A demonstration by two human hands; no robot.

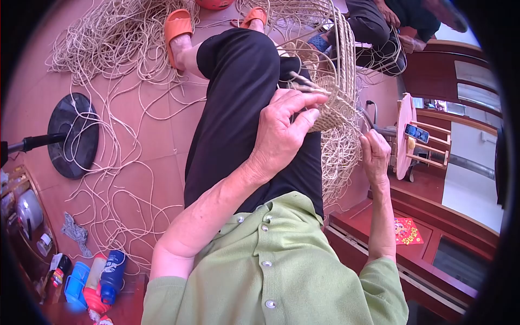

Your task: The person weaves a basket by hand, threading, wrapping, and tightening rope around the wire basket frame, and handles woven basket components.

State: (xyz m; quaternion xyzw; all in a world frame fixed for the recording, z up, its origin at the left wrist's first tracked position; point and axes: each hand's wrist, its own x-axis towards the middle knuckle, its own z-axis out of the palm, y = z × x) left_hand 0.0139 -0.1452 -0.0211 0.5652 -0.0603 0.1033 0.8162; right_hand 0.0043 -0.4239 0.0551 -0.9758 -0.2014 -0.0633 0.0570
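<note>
A partly woven basket (327,115) of pale cord rests at my right thigh, with long loose strands rising from it. My left hand (283,127) is closed at its near edge, thumb and fingers pinching the weave. To the right of the basket, my right hand (375,154) is raised with its fingers pinched together. Something thin and dark shows just above those fingertips, too small to name. A bundle of loose cord (340,162) hangs below the basket, beside my leg.
Tangled pale cord (122,43) covers the floor at upper left. A round black stand base (73,135) lies at left, bottles (112,273) at lower left. Another person's hand (387,13) shows at upper right. A pink round-topped stool (405,138) lies on its side at right.
</note>
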